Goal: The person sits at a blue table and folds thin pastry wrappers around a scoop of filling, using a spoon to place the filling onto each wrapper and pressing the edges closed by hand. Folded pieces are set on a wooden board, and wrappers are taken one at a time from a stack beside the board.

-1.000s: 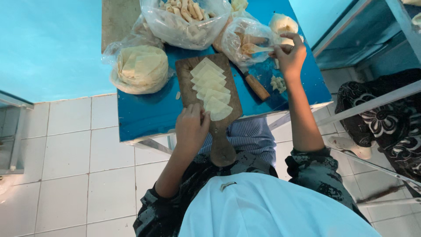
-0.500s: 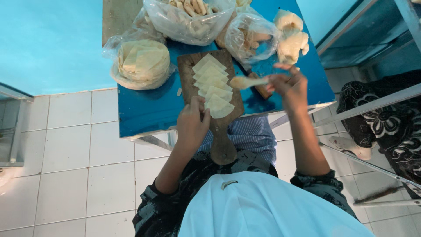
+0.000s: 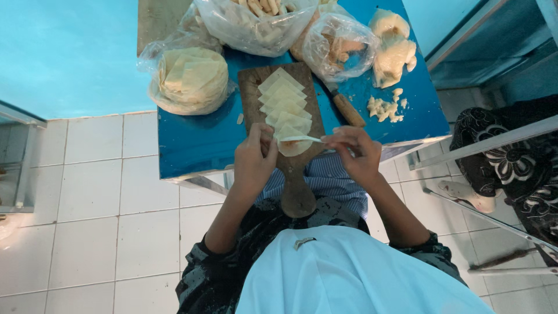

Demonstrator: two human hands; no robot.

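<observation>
Both hands, left hand (image 3: 254,160) and right hand (image 3: 353,152), pinch one pale thin dough wrapper (image 3: 297,139) above the brown wooden paddle board (image 3: 290,168); several flat wrappers (image 3: 283,99) there remain unfolded.

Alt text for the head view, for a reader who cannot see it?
Seen from above, a person's left hand and right hand hold a thin pale dough strip between them over a wooden paddle board lined with overlapping dough squares. The board lies on a blue table among clear bags of wrappers and lumps of dough.
</observation>
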